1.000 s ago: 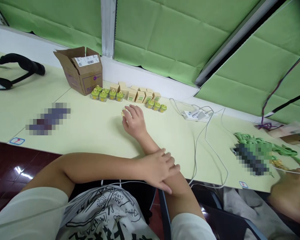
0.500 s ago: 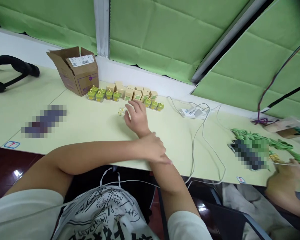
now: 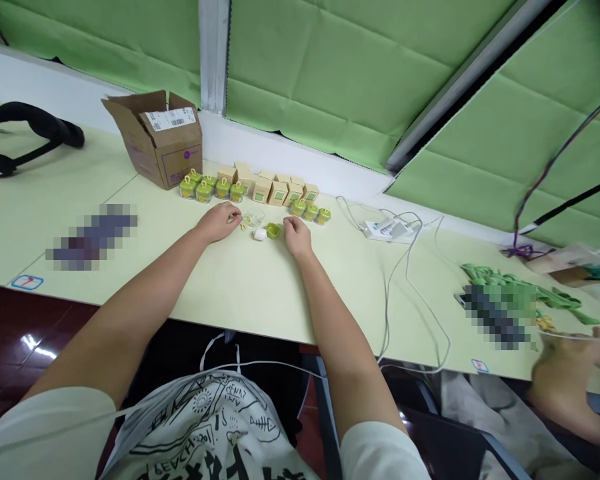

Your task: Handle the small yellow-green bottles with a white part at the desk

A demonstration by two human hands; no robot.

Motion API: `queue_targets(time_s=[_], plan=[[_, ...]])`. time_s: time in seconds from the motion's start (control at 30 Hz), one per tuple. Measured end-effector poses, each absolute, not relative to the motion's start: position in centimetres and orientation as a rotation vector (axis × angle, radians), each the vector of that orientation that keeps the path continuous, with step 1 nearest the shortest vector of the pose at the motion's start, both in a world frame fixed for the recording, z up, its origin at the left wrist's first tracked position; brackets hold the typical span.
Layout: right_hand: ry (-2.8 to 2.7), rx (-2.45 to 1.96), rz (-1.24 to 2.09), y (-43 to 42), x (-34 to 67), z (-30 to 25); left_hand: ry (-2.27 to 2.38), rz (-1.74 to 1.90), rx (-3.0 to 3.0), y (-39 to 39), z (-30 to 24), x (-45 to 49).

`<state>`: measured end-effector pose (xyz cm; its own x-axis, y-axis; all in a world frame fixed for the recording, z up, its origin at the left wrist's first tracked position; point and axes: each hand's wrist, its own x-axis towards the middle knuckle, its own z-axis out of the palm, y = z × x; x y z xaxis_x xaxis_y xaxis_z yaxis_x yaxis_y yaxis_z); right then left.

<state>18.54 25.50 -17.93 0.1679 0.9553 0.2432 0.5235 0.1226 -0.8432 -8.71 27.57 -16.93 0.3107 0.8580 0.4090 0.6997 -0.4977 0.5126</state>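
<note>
The left hand (image 3: 220, 222) has left the right forearm; its fingers now pinch a yellow loop (image 3: 242, 226). At three o'clock, the right hand (image 3: 297, 235), fingers curled, touches a green cap (image 3: 273, 231).

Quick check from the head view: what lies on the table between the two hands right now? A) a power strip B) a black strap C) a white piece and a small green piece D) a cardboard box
C: a white piece and a small green piece lie on the table between the left hand and the right hand.

pale green bench (image 3: 240, 293) carries a cardboard box (image 3: 161, 138), small boxes (image 3: 275, 189), green jars (image 3: 210, 189), power strip (image 3: 387, 230).
</note>
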Motion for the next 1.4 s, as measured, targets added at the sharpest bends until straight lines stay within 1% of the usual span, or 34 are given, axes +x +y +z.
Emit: queue_targets(time_s=[0.17, 0.37, 0.6, 0.77, 0.83, 0.97, 1.17, 1.4], plan=[[-1.606, -1.480, 0.722, 25.4, 18.9, -17.7, 1.361, 0.763, 2.407, 28.1, -17.4, -8.0], [-1.726, -1.454, 0.737, 25.7, 18.9, -18.7, 1.381, 0.769, 2.357, 28.5, -17.7, -8.3], [-1.784, -1.420, 0.659, 26.0, 19.3, -19.4, 1.342, 0.931, 2.189, 28.4, -18.0, -8.0], [-1.720, -1.443, 0.627, 26.0, 19.2, -19.4, 1.319, 1.267, 2.077, 28.1, -17.4, -7.7], [-1.669, -1.429, 0.619, 26.1, 19.1, -19.5, 1.292, 1.340, 2.094, 27.9, -17.2, -7.5], [-1.582, -1.351, 0.571, 26.3, 18.9, -19.7, 1.190, 1.423, 2.178, 26.8, -16.6, -6.4], [-1.667, -1.135, 0.344, 25.5, 18.1, -19.0, 0.866, 1.503, 2.324, 24.4, -15.7, -4.3], [-1.812, -1.005, 0.196, 24.1, 16.5, -18.1, 0.812, 1.531, 2.349, 23.9, -15.7, -3.8]])
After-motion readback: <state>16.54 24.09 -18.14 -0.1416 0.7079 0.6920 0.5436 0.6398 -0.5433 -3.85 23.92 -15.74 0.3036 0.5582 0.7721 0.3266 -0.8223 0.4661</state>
